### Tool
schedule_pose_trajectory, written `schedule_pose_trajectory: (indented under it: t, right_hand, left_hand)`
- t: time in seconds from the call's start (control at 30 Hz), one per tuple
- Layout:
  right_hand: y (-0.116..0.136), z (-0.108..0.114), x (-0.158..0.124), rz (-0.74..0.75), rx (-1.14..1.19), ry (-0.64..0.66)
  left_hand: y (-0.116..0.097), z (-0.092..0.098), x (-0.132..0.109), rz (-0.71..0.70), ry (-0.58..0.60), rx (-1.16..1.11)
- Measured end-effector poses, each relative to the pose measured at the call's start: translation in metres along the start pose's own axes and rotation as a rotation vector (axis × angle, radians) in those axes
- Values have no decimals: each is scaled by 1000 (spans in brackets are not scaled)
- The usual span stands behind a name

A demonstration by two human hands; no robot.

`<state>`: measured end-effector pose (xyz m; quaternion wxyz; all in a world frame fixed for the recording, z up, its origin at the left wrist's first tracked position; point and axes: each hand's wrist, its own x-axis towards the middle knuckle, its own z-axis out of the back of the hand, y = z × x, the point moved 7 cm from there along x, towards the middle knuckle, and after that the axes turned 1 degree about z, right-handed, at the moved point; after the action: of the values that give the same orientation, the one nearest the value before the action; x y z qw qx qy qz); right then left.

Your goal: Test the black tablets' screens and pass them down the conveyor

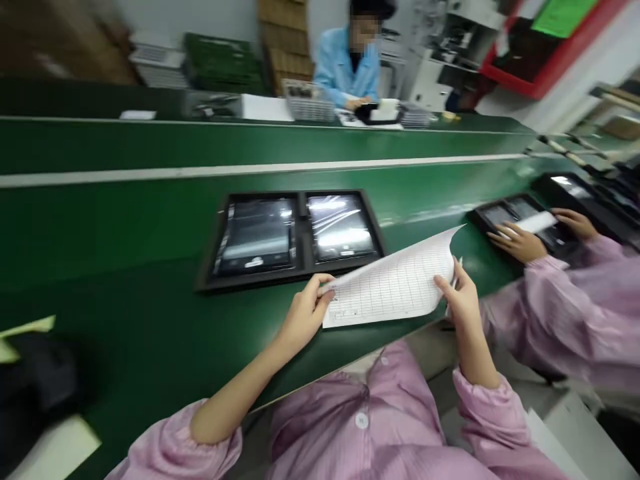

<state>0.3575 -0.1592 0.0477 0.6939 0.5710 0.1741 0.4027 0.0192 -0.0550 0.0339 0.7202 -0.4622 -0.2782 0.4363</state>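
Printed paper sheets (390,287) with a table of rows hang between my two hands, above the front edge of the green bench. My left hand (307,310) pinches their left end between thumb and fingers. At the right end, my right hand (459,290) grips them with the thumb on top, and the far corner curls upward. Just behind the paper lies a black tray (301,247) with two compartments. Each compartment holds a flat, dark, glossy panel (257,233) under shiny clear film.
To my right, a co-worker's hands (525,240) handle a white item over another black tray (493,217). Across the green bench (125,220), a person in blue (345,60) sits working. A blurred dark object (40,380) with yellowish sheets lies at lower left.
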Motion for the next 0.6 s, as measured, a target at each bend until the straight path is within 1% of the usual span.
schedule_pose_trajectory:
  t: [0.07,0.13,0.2,0.27,0.33,0.43,0.5,0.53,0.6]
  right_hand:
    - [0,-61,28,42,-70,104]
    - [1,-109,46,92,-137,176]
    - [2,-141,59,148,-222,190]
    - [3,-160,71,184,-295,157]
    - [5,-167,80,211,-329,113]
    - [17,-165,81,279,-310,83]
    - [34,-157,71,355,-347,57]
    - [46,-150,62,401,-379,11]
    - [76,-135,37,507,-381,-132]
  left_hand:
    - [30,29,-8,-9,-154,151]
    - [54,49,-12,7,-266,294]
    - [72,60,-8,60,-306,365]
    - [83,66,4,94,-317,357]
    - [88,72,20,109,-333,312]
    - [95,82,38,126,-327,239]
    - [99,88,43,124,-284,213]
    - [101,91,43,122,-261,212]
    - [105,96,39,126,-245,204]
